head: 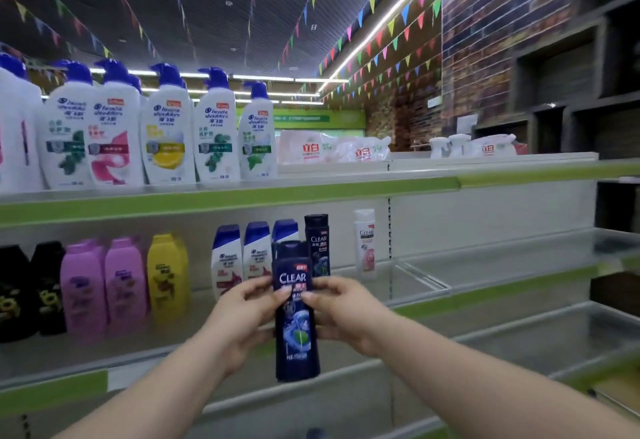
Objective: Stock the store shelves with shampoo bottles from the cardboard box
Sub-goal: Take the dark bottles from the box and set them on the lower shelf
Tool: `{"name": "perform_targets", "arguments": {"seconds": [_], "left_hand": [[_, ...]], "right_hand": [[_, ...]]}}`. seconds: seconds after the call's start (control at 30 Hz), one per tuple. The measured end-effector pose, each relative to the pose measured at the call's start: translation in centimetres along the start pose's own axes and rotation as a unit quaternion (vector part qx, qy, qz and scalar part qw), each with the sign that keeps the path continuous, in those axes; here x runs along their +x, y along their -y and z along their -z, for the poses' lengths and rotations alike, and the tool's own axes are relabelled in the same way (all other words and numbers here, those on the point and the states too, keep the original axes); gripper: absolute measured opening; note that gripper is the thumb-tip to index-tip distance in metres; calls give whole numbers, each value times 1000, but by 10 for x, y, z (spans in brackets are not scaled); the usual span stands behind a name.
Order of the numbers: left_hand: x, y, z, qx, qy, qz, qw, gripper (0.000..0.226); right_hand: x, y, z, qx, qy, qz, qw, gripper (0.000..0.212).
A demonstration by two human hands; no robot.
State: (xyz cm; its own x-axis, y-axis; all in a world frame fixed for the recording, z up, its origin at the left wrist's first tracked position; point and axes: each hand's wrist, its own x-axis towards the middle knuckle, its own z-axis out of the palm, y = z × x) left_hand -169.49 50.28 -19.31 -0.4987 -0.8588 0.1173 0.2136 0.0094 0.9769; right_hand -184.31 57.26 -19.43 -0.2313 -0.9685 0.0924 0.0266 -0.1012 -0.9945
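**Kid:** Bottle [296, 314]! Why do you hold it with two hands?

**Me:** So it stays up straight. My left hand [242, 314] is clamped on one side and my right hand [341, 310] is clamped on the other. My fingertips [285, 295] press on the front label. I hold the bottle up in the air, in front of the middle shelf [429, 296].

**Kid:** What could go wrong?

**Me:** I think it could bump the other dark bottle [317, 244] that stands just behind it. That one is tall and thin, so a push could tip it into the white-and-blue bottles [242, 258] beside it. The bottle could also slip, since it looks smooth and I only pinch its sides. And if I set it too close to the shelf edge, it might fall off.

**Kid:** Where is the box?

**Me:** I can't see the box from here, so I can't tell how many are left in it.

**Kid:** What is on the shelves?

**Me:** The top shelf [311, 189] has big pump bottles [166, 134] in a row. The middle shelf has black, pink and yellow bottles on the left, and one white bottle [365, 244] alone. To the right it is bare.
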Motion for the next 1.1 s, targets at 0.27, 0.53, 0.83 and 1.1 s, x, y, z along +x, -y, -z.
{"name": "perform_targets", "arguments": {"seconds": [0.27,0.53,0.83,1.1], "left_hand": [[37,2,-11,-12,26,12,1000,29],[63,17,4,18,-48,7,999,24],[82,29,-1,36,-113,10,993,47],[116,37,-51,16,-94,-21,995,41]], "right_hand": [[30,4,25,-9,-11,-8,1000,14],[73,-21,21,14,37,-14,999,29],[111,-46,37,44,107,-17,993,36],[141,-29,103,24,161,15,987,31]]}}
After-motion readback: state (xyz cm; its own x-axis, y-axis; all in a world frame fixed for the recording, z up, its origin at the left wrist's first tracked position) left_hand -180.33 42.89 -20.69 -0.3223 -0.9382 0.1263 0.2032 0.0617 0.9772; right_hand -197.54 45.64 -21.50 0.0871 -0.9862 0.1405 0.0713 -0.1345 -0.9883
